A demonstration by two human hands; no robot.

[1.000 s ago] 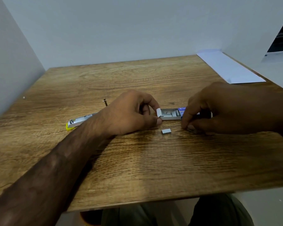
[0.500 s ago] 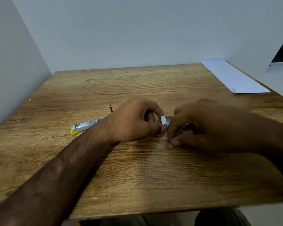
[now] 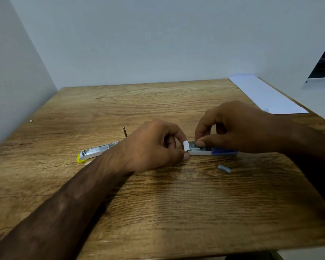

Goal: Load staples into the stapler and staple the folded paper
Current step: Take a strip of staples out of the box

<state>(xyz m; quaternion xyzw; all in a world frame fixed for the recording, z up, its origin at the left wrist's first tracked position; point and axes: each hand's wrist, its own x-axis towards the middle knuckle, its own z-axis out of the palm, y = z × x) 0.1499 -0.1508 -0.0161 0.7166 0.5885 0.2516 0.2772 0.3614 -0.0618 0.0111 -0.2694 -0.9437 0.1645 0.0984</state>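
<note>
Pinching the white end flap of the staple box [image 3: 199, 152], the left hand [image 3: 154, 145] holds it mid-bench [image 3: 158, 212]. The right hand [image 3: 238, 126] curls its fingers [image 3: 200, 128] into the tray; whether they grip anything cannot be told. The stapler [image 3: 94, 152] lies behind the left wrist, a loose staple strip [image 3: 225, 168] near the box, and the folded paper [image 3: 266, 94] at the far right.

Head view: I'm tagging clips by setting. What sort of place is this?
Probably a small partitioned desk or recording booth: a wooden table closed in by plain white panels, with stationery on it, namely a stapler, a staple box and folded paper.
</note>
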